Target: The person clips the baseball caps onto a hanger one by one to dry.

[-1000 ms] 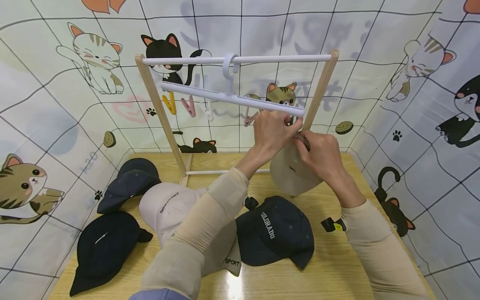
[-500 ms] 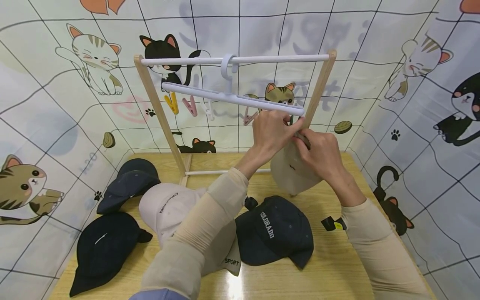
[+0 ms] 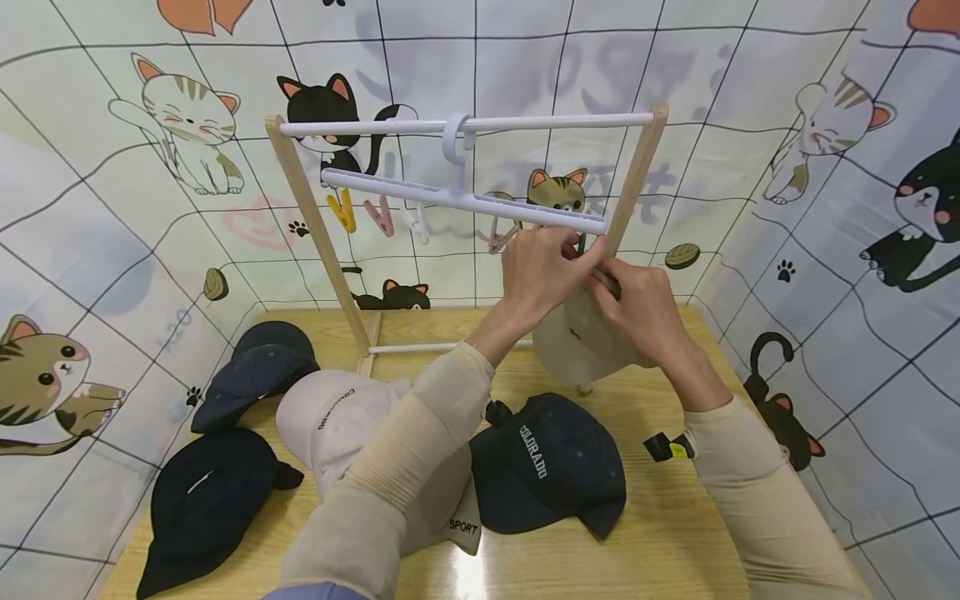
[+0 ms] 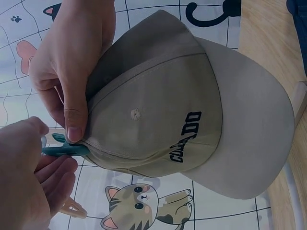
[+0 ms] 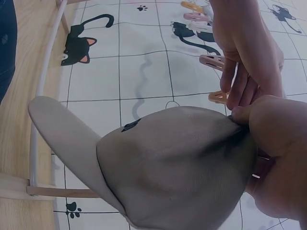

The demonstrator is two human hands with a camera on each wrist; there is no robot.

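Note:
A beige cap with dark lettering hangs brim-down under the right end of a white hanger. My right hand grips its upper edge, the thumb lying on the fabric in the left wrist view. Close beside it, just below the hanger bar, my left hand pinches a green clothespin. In the left wrist view the clothespin's end touches the cap's edge; whether it bites the fabric I cannot tell. In the right wrist view the left hand appears above the cap, its fingertips meeting the right hand.
The hanger hooks over the rod of a wooden rack. Yellow, pink and white clothespins hang from it. On the table lie a navy COLORADO cap, a pale cap, a grey SPORT cap and dark caps at left.
The beige cap has swung slightly left and up beneath my right hand. Both hands keep nearly the same place by the hanger's right end; the head view has shifted a little.

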